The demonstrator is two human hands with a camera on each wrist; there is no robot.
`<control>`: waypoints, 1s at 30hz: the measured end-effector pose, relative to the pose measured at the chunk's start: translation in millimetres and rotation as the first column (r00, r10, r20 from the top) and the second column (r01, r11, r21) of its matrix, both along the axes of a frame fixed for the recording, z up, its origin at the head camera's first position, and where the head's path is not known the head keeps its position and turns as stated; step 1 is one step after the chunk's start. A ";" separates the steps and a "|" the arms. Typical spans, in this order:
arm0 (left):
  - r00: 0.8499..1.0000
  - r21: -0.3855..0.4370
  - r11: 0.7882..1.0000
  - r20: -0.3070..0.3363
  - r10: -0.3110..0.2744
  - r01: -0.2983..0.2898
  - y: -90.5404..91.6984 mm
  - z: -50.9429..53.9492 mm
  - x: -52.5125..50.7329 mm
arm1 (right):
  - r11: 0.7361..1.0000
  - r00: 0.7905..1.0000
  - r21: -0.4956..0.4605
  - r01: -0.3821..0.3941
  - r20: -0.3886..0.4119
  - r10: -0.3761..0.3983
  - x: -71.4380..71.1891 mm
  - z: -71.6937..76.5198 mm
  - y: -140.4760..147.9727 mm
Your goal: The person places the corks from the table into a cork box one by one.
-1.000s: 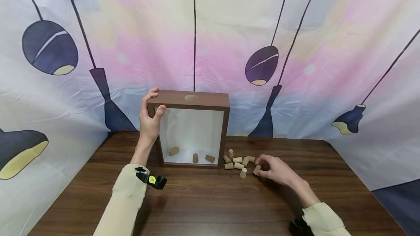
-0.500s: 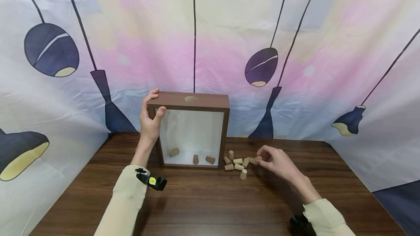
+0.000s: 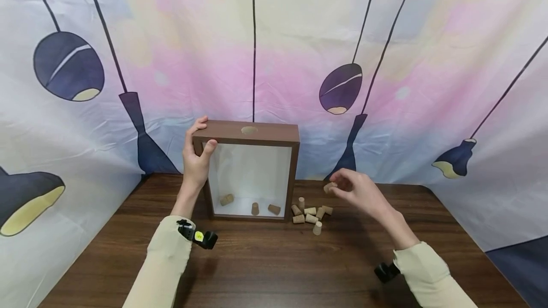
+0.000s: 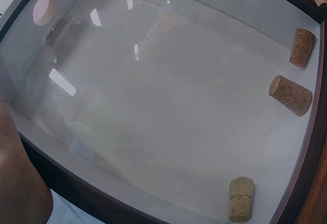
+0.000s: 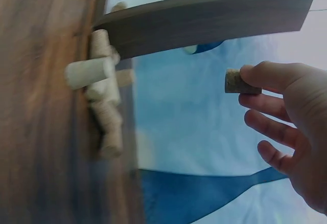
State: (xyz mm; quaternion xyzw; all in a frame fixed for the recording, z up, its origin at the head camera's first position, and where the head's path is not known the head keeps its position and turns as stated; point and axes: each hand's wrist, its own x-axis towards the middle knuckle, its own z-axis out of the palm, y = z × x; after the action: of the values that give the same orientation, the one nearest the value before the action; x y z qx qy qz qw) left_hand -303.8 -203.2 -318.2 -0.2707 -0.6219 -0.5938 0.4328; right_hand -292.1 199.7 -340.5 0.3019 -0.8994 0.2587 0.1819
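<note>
A brown-framed shadow box (image 3: 295, 170) with a clear front stands upright on the table, a round hole (image 3: 249, 129) in its top. Three corks lie inside at the bottom; one cork (image 4: 241, 199) shows a ring line in the left wrist view. My left hand (image 3: 196, 165) grips the box's upper left corner, thumb on the front and fingers behind. My right hand (image 3: 361, 194) is raised to the right of the box. Between thumb and index finger it pinches a cork (image 5: 236, 82), the other fingers spread loosely.
Several loose corks (image 3: 311, 218) lie heaped on the wooden table (image 3: 257, 260), by the box's lower right corner. One cork (image 3: 317, 228) stands upright at the front of the heap. A printed cloth (image 3: 282, 61) hangs close behind the table.
My right hand has lifted a cork off the table beside the heap and carried it up and slightly back. The left hand and the box have stayed in place.
</note>
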 end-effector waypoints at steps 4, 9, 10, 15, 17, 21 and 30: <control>1.000 -0.004 1.000 -0.001 0.000 0.000 0.6 -0.7 -0.2 | 1.000 0.997 -0.018 -0.025 -0.074 0.024 -0.1 15.3 -4.6; 1.000 -0.004 1.000 -0.005 0.004 -0.004 1.3 -0.9 0.7 | 0.999 0.989 -0.021 -0.046 -0.144 0.043 0.0 36.5 -11.4; 1.000 -0.005 1.000 -0.007 0.004 -0.004 1.2 -1.0 0.6 | 0.999 0.987 -0.021 -0.049 -0.154 0.045 0.2 40.7 -13.0; 1.000 -0.009 1.000 -0.020 0.002 -0.002 -0.8 -3.2 -3.9 | 0.998 0.982 -0.036 -0.053 -0.185 0.045 2.8 60.4 -20.6; 1.000 -0.007 1.000 -0.020 0.002 -0.002 -2.3 -5.1 -7.7 | 0.998 0.980 -0.041 -0.056 -0.196 0.046 4.0 67.5 -23.5; 1.000 -0.002 1.000 -0.020 0.001 -0.001 -2.9 -6.1 -9.7 | 0.996 0.971 -0.056 -0.064 -0.234 0.049 6.5 80.1 -30.0; 1.000 -0.004 1.000 -0.019 -0.002 0.002 1.4 0.2 1.1 | 0.989 0.943 -0.078 -0.123 -0.321 0.091 9.3 104.3 -50.5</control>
State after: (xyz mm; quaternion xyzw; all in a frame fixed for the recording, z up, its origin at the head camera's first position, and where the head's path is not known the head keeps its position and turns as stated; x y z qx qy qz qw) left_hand -302.7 -201.8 -317.9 -0.2781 -0.6185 -0.5905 0.4375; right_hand -282.8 149.2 -236.2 0.3788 -0.8271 0.2595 0.3240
